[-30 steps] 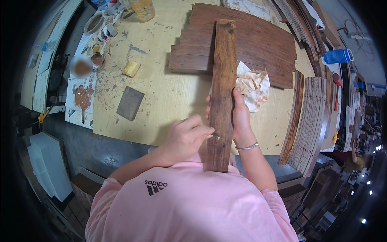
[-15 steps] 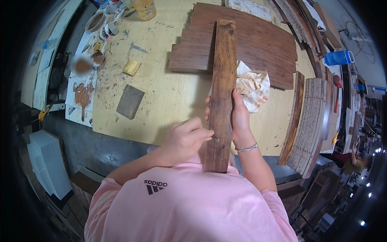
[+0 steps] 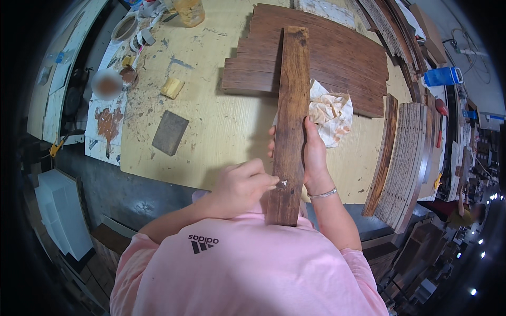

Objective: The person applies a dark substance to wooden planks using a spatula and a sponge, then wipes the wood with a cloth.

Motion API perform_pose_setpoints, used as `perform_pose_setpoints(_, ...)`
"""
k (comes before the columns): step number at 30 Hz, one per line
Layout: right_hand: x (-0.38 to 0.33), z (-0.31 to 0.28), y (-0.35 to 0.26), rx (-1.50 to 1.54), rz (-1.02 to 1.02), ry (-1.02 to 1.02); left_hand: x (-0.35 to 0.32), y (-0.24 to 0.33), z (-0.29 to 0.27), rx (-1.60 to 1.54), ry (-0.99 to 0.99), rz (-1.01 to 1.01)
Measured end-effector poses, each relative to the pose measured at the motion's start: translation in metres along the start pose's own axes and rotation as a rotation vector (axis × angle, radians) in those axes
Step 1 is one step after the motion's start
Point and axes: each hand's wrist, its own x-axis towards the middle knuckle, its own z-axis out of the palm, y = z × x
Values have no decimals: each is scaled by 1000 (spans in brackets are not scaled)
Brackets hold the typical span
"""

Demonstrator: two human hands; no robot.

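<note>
A long brown wooden plank (image 3: 291, 121) is held lengthwise in front of me, its near end against my chest and its far end above the stacked boards. My right hand (image 3: 313, 152) is wrapped round it from below, thumb along the right edge and fingertips showing at the left edge. My left hand (image 3: 245, 185) is closed in a pinch at the plank's left edge, near its lower part. What the pinched fingers hold, if anything, is too small to make out. Beside those fingertips a small pale spot (image 3: 283, 183) shows on the wood.
A stack of brown boards (image 3: 348, 58) lies on the table (image 3: 211, 121), with a crumpled stained cloth (image 3: 332, 113) near it. Left are a dark sanding block (image 3: 170, 132), a yellow sponge (image 3: 172, 88) and a blurred brown pot (image 3: 107, 84). More planks (image 3: 403, 158) line the right edge.
My left hand has shifted slightly at the plank's edge, and the pale spot beside its fingertips shows more plainly. My right hand and the plank have hardly moved.
</note>
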Motion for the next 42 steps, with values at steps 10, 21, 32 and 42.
perform_pose_setpoints(10, -1, 2, -2, 5, 19, 7, 8, -2, 2, -66, 27, -40)
perform_pose_setpoints(21, 2, 1, -7, 72, 33, -44, 3, -36, -17, -72, 215, -294)
perform_pose_setpoints(32, 9, 25, -41, -17, -200, -134, 9, -98, -61, 286, 482, -192)
perform_pose_setpoints(42, 32, 42, -48, -1, -181, -202, 26, -179, -129, 752, 455, -455)
